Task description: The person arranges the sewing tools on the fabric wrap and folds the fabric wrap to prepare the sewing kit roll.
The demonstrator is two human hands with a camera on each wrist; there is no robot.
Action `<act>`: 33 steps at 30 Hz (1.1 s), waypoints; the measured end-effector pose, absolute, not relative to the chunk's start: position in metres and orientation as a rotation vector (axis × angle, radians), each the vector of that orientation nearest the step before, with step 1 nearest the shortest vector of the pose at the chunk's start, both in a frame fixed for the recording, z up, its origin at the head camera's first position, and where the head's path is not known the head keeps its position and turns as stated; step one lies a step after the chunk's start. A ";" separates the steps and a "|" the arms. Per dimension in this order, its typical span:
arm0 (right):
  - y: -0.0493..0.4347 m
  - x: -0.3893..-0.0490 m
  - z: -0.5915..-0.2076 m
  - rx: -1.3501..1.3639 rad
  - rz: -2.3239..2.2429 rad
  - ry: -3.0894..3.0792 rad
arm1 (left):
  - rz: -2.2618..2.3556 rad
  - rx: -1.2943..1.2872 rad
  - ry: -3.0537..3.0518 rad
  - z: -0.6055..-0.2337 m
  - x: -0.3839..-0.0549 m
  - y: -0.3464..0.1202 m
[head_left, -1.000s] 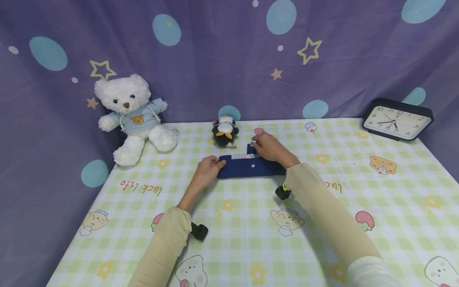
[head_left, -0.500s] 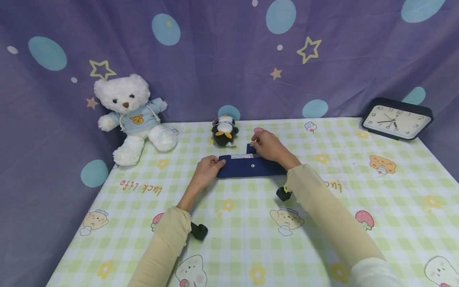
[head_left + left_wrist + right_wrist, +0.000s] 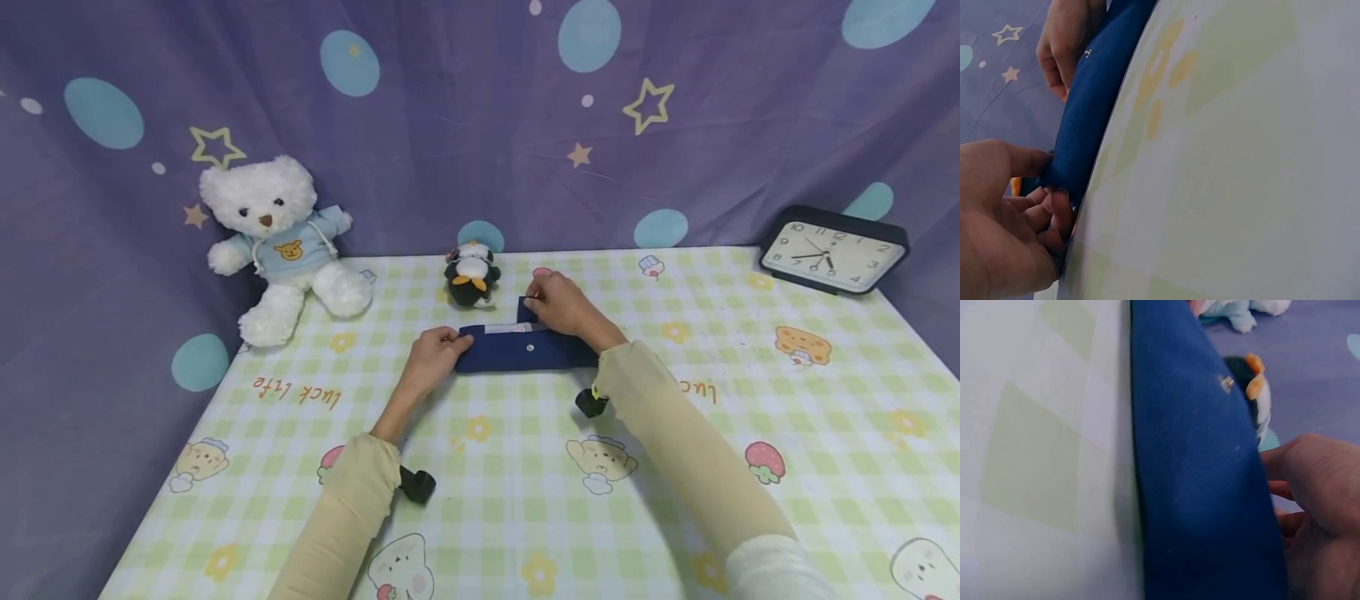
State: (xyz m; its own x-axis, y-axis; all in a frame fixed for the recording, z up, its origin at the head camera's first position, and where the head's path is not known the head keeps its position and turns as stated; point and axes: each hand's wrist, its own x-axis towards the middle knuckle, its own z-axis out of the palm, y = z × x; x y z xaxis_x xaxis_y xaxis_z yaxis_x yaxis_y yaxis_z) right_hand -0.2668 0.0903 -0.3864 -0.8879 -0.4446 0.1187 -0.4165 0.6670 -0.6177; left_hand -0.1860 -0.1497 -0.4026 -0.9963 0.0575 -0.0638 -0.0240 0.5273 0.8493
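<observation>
A long navy-blue pouch (image 3: pixel 495 354) lies in the middle of the table in the head view, with a metal snap stud (image 3: pixel 530 347) on its front. Something whitish (image 3: pixel 506 328) shows at its upper opening; its kind cannot be told. My left hand (image 3: pixel 433 358) pinches the pouch's left end between thumb and fingers, as the left wrist view also shows. At the back, my right hand (image 3: pixel 558 302) pinches the pouch's raised strap tab (image 3: pixel 525 310). In the right wrist view the pouch body (image 3: pixel 1197 456) hides part of the right fingers.
A black-and-white penguin plush (image 3: pixel 471 275) lies just behind the pouch. A white teddy bear (image 3: pixel 281 246) sits at the back left, and a black-framed clock (image 3: pixel 832 252) stands at the back right. A checked cloth (image 3: pixel 480 517) covers the table, before a purple curtain (image 3: pixel 480 125).
The right fingertips have shifted slightly on the strap tab, whose tip stands a little higher. The left hand and the pouch body have stayed in place.
</observation>
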 end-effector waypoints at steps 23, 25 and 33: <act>0.098 -0.212 -0.377 -0.829 -1.315 2.791 | 1.506 0.021 2.670 -0.404 -0.186 -0.150; 0.099 -0.208 -0.379 -0.860 -1.309 2.807 | 1.511 0.019 2.672 -0.404 -0.186 -0.150; 0.104 -0.193 -0.390 -1.075 -1.278 2.878 | 1.517 0.020 2.676 -0.404 -0.187 -0.149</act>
State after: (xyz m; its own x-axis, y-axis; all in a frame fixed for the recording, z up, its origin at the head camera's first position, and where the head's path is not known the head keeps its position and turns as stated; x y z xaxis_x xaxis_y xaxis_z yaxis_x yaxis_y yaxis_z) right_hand -0.1927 0.1038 -0.3895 -0.7758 -0.4828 0.4064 -0.6252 0.5005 -0.5989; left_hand -0.1866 -0.1488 -0.4044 -0.9978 0.0433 -0.0502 -0.0209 0.5139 0.8576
